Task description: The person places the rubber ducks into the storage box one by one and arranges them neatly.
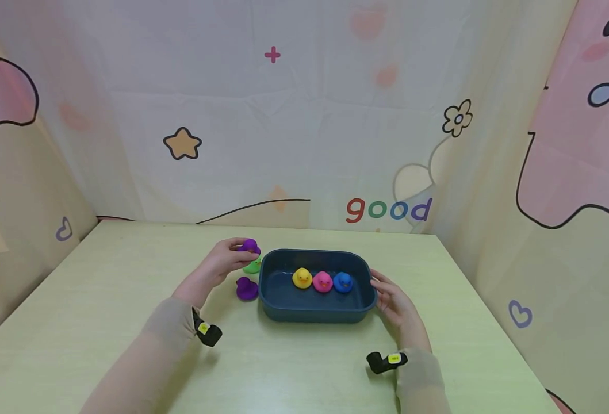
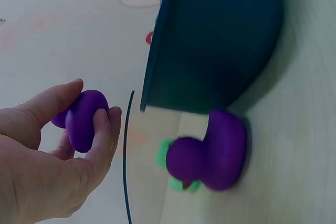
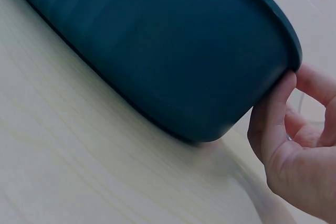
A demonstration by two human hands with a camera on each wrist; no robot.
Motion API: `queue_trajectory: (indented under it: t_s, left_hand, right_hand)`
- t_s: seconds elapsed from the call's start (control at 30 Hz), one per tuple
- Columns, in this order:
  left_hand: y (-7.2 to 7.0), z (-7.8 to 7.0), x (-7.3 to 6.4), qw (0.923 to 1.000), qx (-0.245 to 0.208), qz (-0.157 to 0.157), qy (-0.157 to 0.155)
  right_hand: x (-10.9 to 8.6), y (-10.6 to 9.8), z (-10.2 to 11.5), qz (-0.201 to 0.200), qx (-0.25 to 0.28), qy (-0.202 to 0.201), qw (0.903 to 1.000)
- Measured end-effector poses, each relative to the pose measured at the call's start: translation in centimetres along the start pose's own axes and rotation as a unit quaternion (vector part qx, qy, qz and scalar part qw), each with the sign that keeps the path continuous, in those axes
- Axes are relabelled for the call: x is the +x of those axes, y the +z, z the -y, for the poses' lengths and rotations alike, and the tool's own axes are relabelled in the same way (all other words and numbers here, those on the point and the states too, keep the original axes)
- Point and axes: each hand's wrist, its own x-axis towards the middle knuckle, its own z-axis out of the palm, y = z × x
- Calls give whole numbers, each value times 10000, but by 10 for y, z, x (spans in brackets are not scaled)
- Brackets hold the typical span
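A dark blue tub (image 1: 314,311) stands mid-table with a yellow duck (image 1: 302,278), a pink duck (image 1: 322,282) and a blue duck (image 1: 343,282) in a row inside. My left hand (image 1: 239,248) pinches a purple duck (image 1: 249,246) in the air just left of the tub's far left corner; in the left wrist view thumb and fingers (image 2: 105,129) wrap that purple duck (image 2: 84,119). My right hand (image 1: 380,287) rests against the tub's right end, and its thumb (image 3: 273,114) touches the tub wall (image 3: 173,51) under the rim.
A second purple duck (image 1: 246,288) and a green duck (image 1: 253,267) sit on the pale table (image 1: 102,322) against the tub's left side, below my left hand. Printed cloth walls close in the table at the back and both sides.
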Motion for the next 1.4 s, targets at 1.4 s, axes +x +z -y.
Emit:
queue_trajectory:
  t_s: [1.4]
  left_hand:
    - [184,13,5,9852,1182,1221,-219]
  right_hand:
    - [-9,5,3,142,-287,-126,9994]
